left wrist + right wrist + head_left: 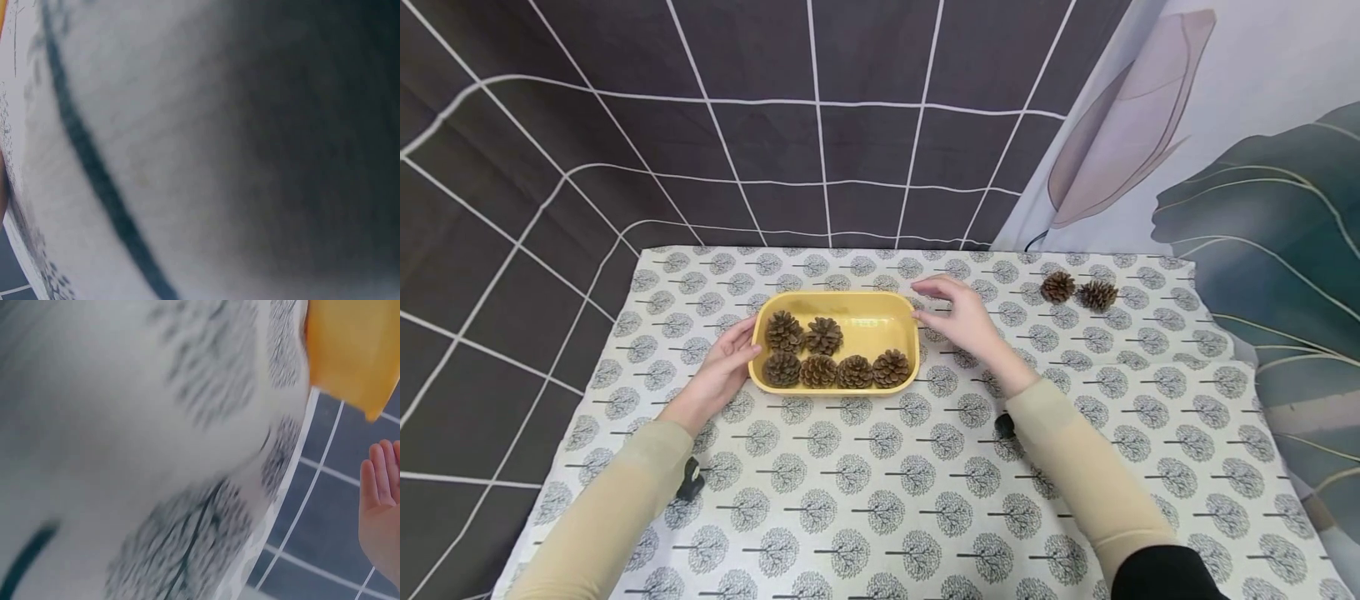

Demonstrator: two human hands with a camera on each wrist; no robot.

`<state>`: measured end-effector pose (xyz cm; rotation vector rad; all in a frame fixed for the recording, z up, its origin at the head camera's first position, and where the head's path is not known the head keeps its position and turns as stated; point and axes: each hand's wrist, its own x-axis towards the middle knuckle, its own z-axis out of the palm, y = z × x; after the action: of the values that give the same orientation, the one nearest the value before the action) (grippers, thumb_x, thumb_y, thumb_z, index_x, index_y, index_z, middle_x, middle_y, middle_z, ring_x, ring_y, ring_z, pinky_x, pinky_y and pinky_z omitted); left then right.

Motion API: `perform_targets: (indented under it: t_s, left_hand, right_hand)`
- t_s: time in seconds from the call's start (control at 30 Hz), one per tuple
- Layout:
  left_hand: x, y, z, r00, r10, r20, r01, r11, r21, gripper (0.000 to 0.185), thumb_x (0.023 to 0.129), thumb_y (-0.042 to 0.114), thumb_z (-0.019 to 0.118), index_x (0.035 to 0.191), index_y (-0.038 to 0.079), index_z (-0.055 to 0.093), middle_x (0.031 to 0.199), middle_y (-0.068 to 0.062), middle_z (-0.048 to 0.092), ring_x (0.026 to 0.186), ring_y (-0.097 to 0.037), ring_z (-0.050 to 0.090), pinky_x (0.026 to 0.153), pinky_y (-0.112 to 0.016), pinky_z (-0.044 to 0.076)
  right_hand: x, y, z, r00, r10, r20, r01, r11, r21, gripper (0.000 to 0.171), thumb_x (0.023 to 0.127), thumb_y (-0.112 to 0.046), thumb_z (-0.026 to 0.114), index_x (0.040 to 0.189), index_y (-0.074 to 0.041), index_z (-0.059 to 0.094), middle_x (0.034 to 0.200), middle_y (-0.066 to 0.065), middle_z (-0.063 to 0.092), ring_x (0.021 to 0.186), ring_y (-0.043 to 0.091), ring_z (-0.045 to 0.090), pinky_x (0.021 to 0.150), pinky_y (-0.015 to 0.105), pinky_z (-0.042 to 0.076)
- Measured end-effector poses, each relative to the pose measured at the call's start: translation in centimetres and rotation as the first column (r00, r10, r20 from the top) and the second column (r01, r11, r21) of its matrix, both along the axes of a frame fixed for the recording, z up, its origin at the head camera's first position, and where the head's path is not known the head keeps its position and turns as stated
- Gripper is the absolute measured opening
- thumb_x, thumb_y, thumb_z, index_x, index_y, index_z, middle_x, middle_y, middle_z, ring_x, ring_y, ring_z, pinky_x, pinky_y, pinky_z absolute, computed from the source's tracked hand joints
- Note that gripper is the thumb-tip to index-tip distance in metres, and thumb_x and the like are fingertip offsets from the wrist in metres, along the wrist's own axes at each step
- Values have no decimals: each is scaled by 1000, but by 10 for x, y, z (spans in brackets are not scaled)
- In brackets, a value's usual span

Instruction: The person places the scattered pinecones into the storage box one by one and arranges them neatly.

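**A:** Yellow tray status?

**B:** Sits on the tree-print cloth, long side across; six pine cones inside; two in the far row toward its left end; four in the near row along its front wall; far right part of the tray floor bare.

**A:** Your hands?

**B:** My left hand lies against the tray's left end; fingers straight, relaxed, touching the outer wall; nothing pinched; my right hand is at the tray's right end, fingertips at or just off the far right corner rim; cannot tell whether they touch; fingers spread, slightly bent, holding nothing.

**A:** Anything loose outside the tray?

**B:** Two more pine cones on the cloth, well to the right of the tray and a bit farther back; they sit just beside each other; well apart from my right hand.

**A:** Wrist views any use?

**B:** Barely; left wrist view is blurred cloth print only; right wrist view shows blurred cloth, a corner of the tray at top right, and my fingers at the right edge, straight and apart from the tray.

**A:** Surroundings?

**B:** Dark grid-pattern backdrop behind and left of the tray; leaf-print hanging to its right.
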<state>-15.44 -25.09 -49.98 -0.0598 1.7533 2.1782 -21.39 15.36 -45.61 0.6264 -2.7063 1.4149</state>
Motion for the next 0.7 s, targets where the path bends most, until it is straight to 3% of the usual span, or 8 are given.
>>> perform_targets:
  t_s: [0.17,0.4,0.7]
  left_hand:
    - [1,-1,0,1000,6,-4,-6,1000,5,66,103,-1,53,164,6,28,178,-18,11,167,-36,10,138,-42,16]
    - [1,-1,0,1000,6,-6,-6,1000,2,67,103,-2,51,165,6,26,178,-17,11,167,-36,10,139,-42,16]
    - [0,-1,-1,1000,-4,-26,4,1000,2,68,103,-3,50,165,2,23,178,-18,11,166,-37,11,138,-43,16]
  right_hand:
    - [1,17,0,995,-59,74,61,998,-25,48,93,-9,79,138,-1,64,142,18,66,134,38,61,124,54,47]
    - [-2,41,-4,995,-100,-6,100,994,38,47,92,-8,80,136,2,65,137,23,68,128,40,65,119,53,52]
    - [-4,71,-10,984,-176,-19,177,983,50,46,93,-7,79,135,3,64,134,26,68,126,45,64,116,60,53]
